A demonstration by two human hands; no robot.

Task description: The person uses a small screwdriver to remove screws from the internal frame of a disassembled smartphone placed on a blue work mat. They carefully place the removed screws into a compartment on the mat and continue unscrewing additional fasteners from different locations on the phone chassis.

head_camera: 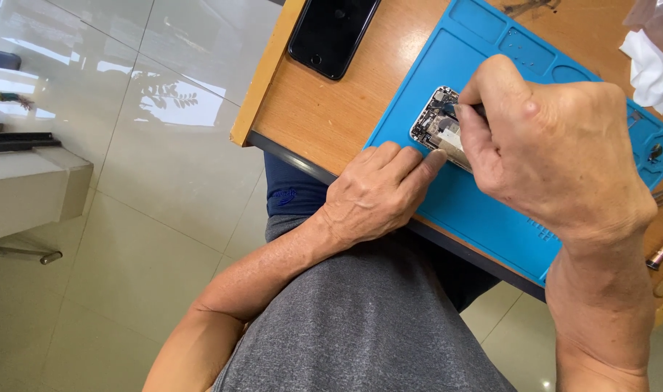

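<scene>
Head view: an opened phone [439,129], circuitry exposed, is seen lying on a blue mat [484,210] on the desk [324,109]. It is judged light, stiff and fragile, best held by its edges. The left hand [378,190] is pressed flat beside it, fingertips touching its edge; the right hand [556,149] is closed around a thin dark tool [468,110] set onto it.

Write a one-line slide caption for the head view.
Left hand steadies an opened phone on a blue mat; right hand works a tool inside.

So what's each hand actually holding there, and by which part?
The right hand pinches a thin dark tool by its shaft. The left hand grips nothing; its fingertips press beside the opened phone.
</scene>
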